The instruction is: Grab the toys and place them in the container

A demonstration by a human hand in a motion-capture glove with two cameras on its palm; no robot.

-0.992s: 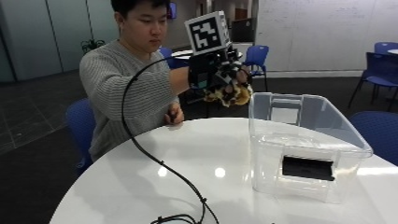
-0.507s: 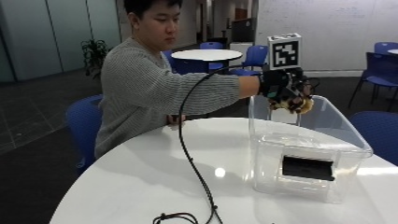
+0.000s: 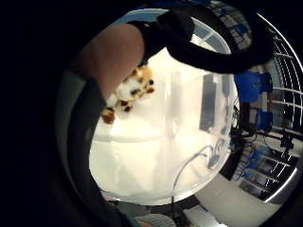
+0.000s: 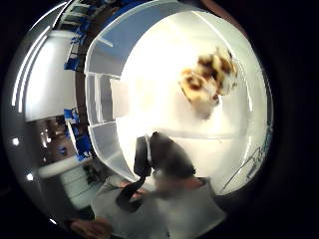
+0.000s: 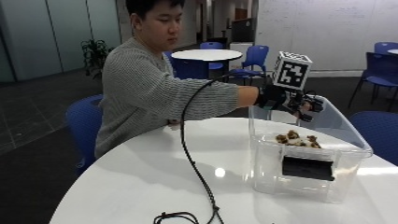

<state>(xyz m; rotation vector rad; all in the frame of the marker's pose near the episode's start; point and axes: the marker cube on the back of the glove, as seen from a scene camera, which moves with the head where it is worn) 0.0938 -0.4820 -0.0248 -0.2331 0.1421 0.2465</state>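
Half a second ago I had the spotted plush toy (image 5: 297,139) up in my gloved right hand (image 5: 290,101) above the clear plastic container (image 5: 348,154); now the toy is out of the hand and sits inside the container, down near its front wall. From the outside view the brown, white and yellow toy shows through the clear side, above the dark label on the front. My thumb-side palm camera looks straight down at it against the pale inside of the container, and no strap or finger touches it there. The little-finger-side camera shows the toy (image 3: 129,94) past a bare finger and a black strap, with a gap of light between them.

My right hand hangs over the container, above its rear rim, arm stretched across from the grey sleeve. Its fingers look relaxed and spread and hold nothing.

Round the container lies the white round table (image 5: 143,177), with the container on its right part. Blue chairs (image 5: 256,56) and another round white table stand well behind the person.
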